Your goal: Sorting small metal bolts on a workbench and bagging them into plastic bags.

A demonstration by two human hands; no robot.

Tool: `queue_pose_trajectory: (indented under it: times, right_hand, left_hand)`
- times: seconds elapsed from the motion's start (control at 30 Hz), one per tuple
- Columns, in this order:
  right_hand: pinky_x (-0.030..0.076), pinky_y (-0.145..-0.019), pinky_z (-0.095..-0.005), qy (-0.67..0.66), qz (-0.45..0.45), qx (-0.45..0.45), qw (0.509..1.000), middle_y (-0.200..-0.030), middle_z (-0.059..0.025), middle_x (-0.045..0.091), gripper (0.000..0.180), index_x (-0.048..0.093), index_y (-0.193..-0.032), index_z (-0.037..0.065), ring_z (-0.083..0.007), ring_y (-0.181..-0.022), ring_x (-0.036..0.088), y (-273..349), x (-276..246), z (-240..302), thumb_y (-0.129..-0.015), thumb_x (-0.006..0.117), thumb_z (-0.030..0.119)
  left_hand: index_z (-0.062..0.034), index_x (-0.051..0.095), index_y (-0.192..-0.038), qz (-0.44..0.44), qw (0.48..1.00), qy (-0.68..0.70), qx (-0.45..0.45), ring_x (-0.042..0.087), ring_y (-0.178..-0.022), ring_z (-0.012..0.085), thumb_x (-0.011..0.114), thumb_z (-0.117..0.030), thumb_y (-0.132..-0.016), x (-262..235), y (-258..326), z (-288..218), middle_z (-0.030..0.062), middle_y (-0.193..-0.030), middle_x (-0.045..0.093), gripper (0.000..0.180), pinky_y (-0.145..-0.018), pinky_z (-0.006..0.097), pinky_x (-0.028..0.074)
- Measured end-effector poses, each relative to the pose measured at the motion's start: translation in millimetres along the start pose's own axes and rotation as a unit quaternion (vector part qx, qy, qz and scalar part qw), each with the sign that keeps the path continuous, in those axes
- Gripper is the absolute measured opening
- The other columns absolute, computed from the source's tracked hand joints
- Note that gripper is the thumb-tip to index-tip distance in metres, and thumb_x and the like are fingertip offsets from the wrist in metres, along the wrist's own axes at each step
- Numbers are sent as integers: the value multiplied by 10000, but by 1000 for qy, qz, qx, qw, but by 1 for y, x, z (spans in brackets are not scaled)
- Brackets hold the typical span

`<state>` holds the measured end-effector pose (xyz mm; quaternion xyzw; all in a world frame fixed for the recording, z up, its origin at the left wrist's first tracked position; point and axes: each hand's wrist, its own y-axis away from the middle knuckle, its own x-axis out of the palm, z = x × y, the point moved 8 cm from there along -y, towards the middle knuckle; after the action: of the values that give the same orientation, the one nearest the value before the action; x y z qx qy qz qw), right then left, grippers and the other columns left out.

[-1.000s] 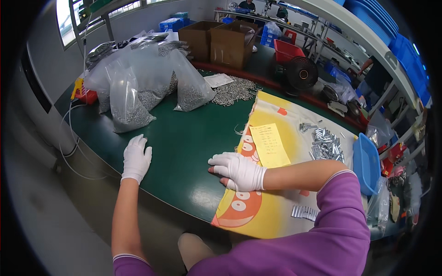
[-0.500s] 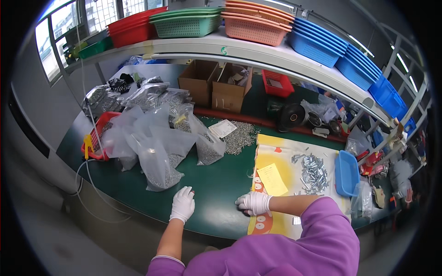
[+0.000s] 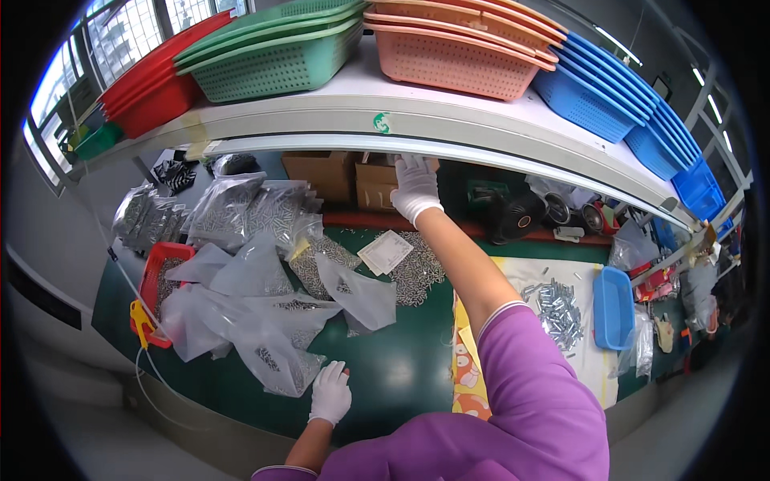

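Note:
My right hand (image 3: 416,189), in a white glove with the arm stretched far forward, is at the front of a cardboard box (image 3: 375,192) under the shelf. Its fingers point up over the box's top edge, and I see nothing held in them. My left hand (image 3: 330,394), also gloved, rests on the green tabletop (image 3: 405,361) near its front edge with fingers loosely extended and nothing visible in them. Beside it lies a clear plastic bag (image 3: 277,357) of small metal parts. More such bags spread behind it. A white paper slip (image 3: 385,252) lies on a pile of small metal parts (image 3: 417,276).
A shelf (image 3: 449,132) with stacked plastic baskets (image 3: 457,60) crosses above the table. At right, metal pins (image 3: 555,309) lie on a pale cloth (image 3: 525,268) beside a blue tray (image 3: 613,309). A red basket (image 3: 151,280) stands at left; a second box (image 3: 317,172) stands farther back.
My right hand has left the yellow-patterned cloth's edge and gone forward to the cardboard box. My left hand stays on the table beside the bags. The view has shifted, with the shelf now looming larger.

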<state>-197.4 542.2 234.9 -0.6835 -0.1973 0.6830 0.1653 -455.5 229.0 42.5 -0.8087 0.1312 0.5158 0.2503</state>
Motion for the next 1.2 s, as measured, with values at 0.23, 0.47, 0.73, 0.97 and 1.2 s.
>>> queue_pose_trajectory:
  times: [0.23, 0.47, 0.73, 0.97, 1.2]
  right_hand:
    - [485, -836, -416, -45, -60, -47, 996, -974, -96, 649, 294, 689, -978, 106, -276, -948, 638, 52, 60, 10, -729, 712, 262]
    - [526, -793, -479, -162, 83, 109, 977, -1026, -163, 701, 369, 638, -1133, 97, -367, -916, 670, -5, 102, -43, -869, 654, 355]
    - [538, -823, -420, -181, -91, 150, 968, -939, -142, 720, 303, 714, -1019, 108, -329, -910, 686, -7, 144, -81, -880, 661, 372]
    - [399, -530, -275, -497, -100, 277, 817, -613, 1, 544, 259, 610, -808, 77, -80, -556, 501, 20, 164, -90, -994, 565, 252]
    - [455, -534, -288, -600, -138, 388, 686, -740, -41, 622, 217, 652, -1118, 47, -106, -543, 545, 38, 177, -111, -988, 516, 158]
  left_hand:
    - [4, 654, -915, 9, 1000, 20, -12, 595, -1088, 351, 588, -62, -875, 3, -5, 14, 158, -1122, 643, 101, -905, 471, 490]
    - [-10, 620, -1009, 56, 996, 59, -21, 538, -1181, 374, 594, -61, -807, 12, -3, 18, 164, -1234, 585, 209, -971, 484, 454]
    - [-6, 643, -1014, 54, 997, 51, -33, 533, -1185, 354, 584, -89, -833, 18, 0, 22, 149, -1239, 588, 208, -968, 463, 453]
    - [-7, 635, -1012, 50, 996, 59, -39, 526, -1192, 359, 592, -78, -836, 14, 3, 23, 147, -1259, 575, 195, -973, 478, 451]
    - [-16, 569, -1083, 47, 995, 87, -20, 522, -1193, 402, 601, -25, -778, 14, 1, 21, 173, -1267, 559, 307, -978, 505, 458]
